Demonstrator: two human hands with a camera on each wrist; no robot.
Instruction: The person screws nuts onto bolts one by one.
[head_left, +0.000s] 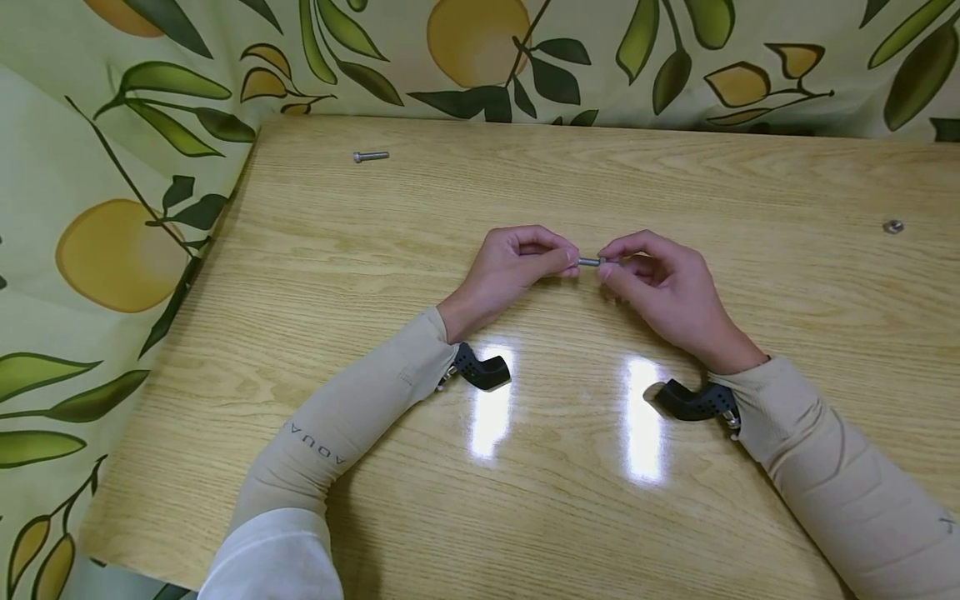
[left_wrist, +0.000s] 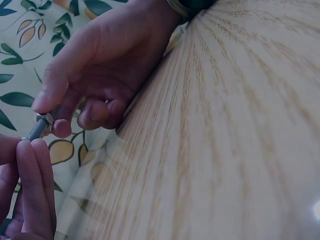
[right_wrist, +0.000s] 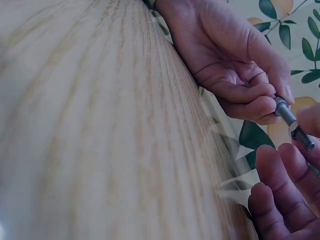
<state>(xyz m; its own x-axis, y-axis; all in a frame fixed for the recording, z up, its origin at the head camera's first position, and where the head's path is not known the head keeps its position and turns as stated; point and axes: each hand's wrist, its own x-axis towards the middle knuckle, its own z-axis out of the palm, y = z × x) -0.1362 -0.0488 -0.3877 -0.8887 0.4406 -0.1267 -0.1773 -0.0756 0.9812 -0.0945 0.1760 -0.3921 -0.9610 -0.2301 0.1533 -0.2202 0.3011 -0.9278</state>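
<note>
Near the middle of the head view, a steel bolt (head_left: 588, 262) bridges my two hands. My left hand (head_left: 517, 271) pinches it by the head end between thumb and fingertips; that head (right_wrist: 280, 101) shows in the right wrist view. A hex nut (right_wrist: 293, 131) sits around the threaded shank, with the bolt's tip sticking out past it. My right hand (head_left: 663, 287) has its thumb and forefinger on the nut, while its other fingers curl loosely. In the left wrist view, the right thumb (left_wrist: 47, 97) lies against the nut.
Another bolt (head_left: 371, 156) lies at the back left of the wooden table (head_left: 375, 225). A loose nut (head_left: 892, 227) lies far right. A fruit-patterned cloth (head_left: 360, 50) hangs behind the table and along its left side. Black wrist-worn devices (head_left: 483, 371) jut from both sleeves.
</note>
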